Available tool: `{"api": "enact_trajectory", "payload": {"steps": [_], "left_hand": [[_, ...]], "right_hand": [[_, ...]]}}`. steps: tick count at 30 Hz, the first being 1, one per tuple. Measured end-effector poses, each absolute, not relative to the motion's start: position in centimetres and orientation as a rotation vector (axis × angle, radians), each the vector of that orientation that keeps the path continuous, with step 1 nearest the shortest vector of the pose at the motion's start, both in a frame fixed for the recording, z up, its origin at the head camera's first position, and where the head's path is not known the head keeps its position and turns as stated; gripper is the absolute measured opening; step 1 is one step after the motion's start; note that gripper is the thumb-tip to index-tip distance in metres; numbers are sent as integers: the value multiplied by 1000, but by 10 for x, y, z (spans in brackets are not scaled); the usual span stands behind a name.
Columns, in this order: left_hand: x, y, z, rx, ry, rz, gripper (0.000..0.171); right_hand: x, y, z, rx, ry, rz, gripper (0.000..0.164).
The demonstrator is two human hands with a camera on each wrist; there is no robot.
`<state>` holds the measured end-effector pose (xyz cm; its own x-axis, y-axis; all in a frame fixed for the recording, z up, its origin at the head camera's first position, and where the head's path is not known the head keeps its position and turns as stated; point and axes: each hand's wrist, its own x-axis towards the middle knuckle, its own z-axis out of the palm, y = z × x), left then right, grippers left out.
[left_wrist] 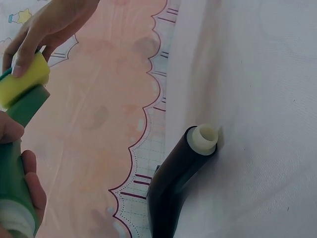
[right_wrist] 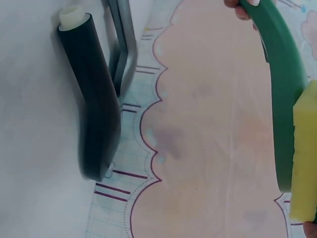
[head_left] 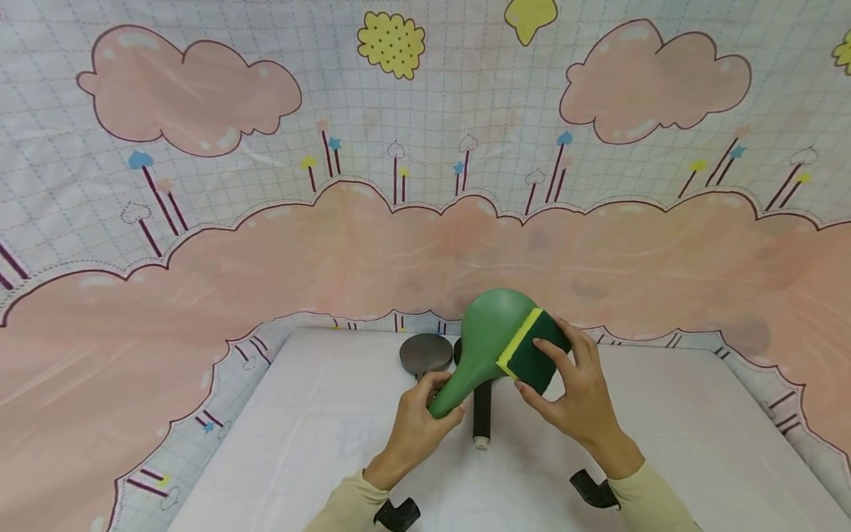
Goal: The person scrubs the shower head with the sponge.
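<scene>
A green handheld shower head is held up over the white table, its smooth rounded back toward the head camera. My left hand grips its handle near the lower end. In the left wrist view, a pale connector shows at the handle's end. Between the thumb and fingers of my right hand is a sponge, yellow with a dark green scouring side. The sponge's yellow side lies against the head of the shower head in the right wrist view.
Behind the hands, a grey shower head and a black shower head with a pale connector lie on the white table. A patterned cloth with pink clouds hangs behind the table. Black mounts sit at both wrists.
</scene>
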<state>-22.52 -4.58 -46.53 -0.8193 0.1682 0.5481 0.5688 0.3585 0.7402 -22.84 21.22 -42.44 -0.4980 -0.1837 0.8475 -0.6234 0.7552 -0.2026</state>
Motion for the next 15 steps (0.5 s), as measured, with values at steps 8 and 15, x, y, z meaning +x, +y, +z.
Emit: {"api": "enact_trajectory", "payload": {"steps": [8, 15], "left_hand": [[-227, -46, -466, -645, -2244, -1446, 43], [-229, -45, -468, -637, -2250, -1454, 43]], "right_hand": [[-226, 201, -427, 676, -2047, 604, 65], [-223, 192, -433, 730, -2061, 575, 63]]}}
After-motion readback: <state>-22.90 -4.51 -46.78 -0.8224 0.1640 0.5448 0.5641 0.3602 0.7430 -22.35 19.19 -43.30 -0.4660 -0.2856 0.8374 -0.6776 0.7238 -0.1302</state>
